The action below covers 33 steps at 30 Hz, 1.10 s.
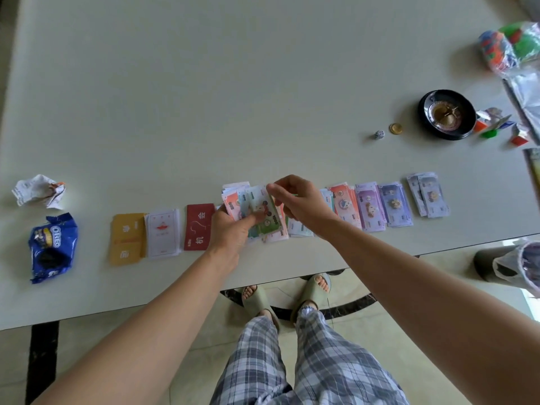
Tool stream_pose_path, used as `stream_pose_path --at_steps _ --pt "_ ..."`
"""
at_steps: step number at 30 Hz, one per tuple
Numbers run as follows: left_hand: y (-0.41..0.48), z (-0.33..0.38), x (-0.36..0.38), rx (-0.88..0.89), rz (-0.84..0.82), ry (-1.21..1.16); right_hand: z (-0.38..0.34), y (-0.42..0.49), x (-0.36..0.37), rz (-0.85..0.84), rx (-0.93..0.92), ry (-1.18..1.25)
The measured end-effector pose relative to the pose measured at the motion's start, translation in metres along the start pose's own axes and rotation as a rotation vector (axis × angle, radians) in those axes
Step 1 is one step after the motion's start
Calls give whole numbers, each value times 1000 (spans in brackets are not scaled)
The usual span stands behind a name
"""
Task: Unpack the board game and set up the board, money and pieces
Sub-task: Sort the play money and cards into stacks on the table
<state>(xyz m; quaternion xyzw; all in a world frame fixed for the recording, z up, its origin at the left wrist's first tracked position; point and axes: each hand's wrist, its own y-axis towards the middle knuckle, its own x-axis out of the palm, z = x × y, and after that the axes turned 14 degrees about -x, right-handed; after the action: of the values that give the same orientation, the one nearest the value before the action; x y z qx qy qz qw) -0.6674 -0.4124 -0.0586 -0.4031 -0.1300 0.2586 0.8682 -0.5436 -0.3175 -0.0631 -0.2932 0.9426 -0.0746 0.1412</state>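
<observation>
**Sorting the play money: take one note at a time**

The table [204,83] carries everything. Along its near edge, to the right of the hands, runs the row of money piles [369,207], each pile of one colour. To the left of the hands lie three card decks [163,233]: yellow, white and red.

The bundle of notes [263,226] that is not yet sorted is in the left hand [230,232]. It is fanned just above the table's edge, with the thumb on top and the fingers curled under it. The right hand [301,203] is above the fan. Its thumb and forefinger are narrow and seem to pinch the upper corner of the top note [258,197].

I judge that the step in hand is dealing notes to their piles. Thin paper clings, so the left thumb should push the top note a little aside before the right hand lifts it. Read the value, then lay the note square on the pile of its colour. The orange pile and its neighbours overlap, so keep gaps between piles. Hold the fan over the table and not past the edge.

The wheel [446,114], coin [395,128] and die [379,134] lie well apart to the right. I do not see the board.
</observation>
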Motion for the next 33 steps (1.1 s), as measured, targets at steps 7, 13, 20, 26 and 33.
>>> stream_pose_path --at_steps 7,13,20,26,33 --pt "8 -2 17 -127 -43 -45 3 -1 -42 163 76 69" --pt "13 -3 24 -104 54 -15 23 -9 -55 159 164 -146" --pt "11 -4 33 -115 3 25 30 -5 -32 121 135 -659" --pt "7 -3 43 -86 -60 52 9 -7 -44 59 32 -257" --pt "2 5 63 -188 -216 29 9 -5 -70 18 113 -79"
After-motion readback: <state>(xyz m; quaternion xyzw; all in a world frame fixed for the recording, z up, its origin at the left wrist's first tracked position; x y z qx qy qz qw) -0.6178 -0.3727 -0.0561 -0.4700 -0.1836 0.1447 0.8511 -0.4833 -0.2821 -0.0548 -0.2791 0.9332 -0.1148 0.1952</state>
